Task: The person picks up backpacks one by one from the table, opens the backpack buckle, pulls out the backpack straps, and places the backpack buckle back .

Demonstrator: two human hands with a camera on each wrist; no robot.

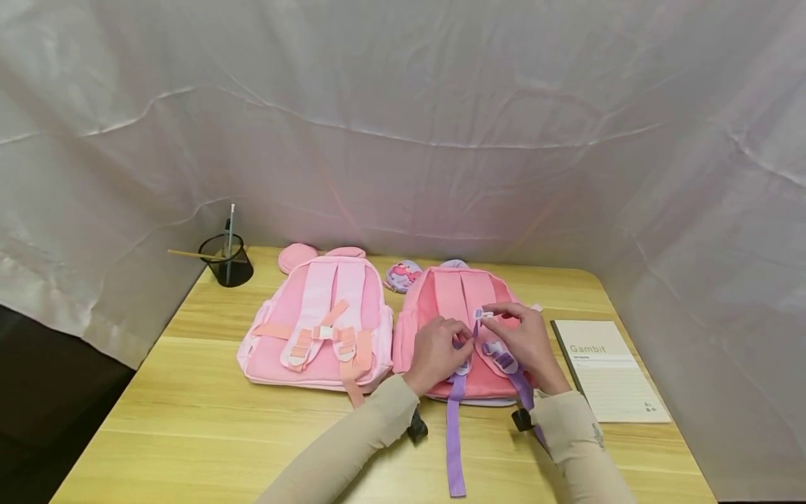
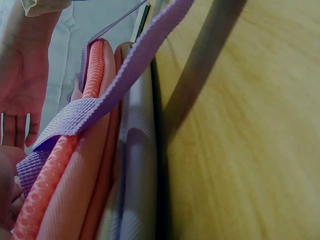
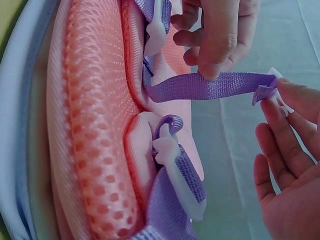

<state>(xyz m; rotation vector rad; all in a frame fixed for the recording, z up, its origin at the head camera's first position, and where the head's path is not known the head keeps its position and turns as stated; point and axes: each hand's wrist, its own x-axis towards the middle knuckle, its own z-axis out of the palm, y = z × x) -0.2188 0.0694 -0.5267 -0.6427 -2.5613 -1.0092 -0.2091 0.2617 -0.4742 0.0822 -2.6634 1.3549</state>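
Observation:
Two small backpacks lie side by side, backs up: a light pink one (image 1: 290,360) on the left and a coral pink one (image 1: 412,336) on the right. Both hands are over the coral pack. My left hand (image 1: 439,352) pinches a short purple strap (image 3: 175,88) partway along. At that strap's free end, my right hand (image 1: 527,341) pinches a white plastic buckle (image 1: 481,314) between thumb and fingertips. The strap is raised off the pack. Purple webbing (image 1: 456,437) hangs from the shoulder strap ends, through white adjusters (image 3: 167,150).
A black mesh pen holder (image 1: 239,274) with pens stands at the back left. To the right lies a Gambit notebook (image 1: 613,381). A round patterned pouch (image 1: 403,276) sits behind the packs. Grey fabric (image 1: 403,189) encloses the wooden table (image 1: 189,434).

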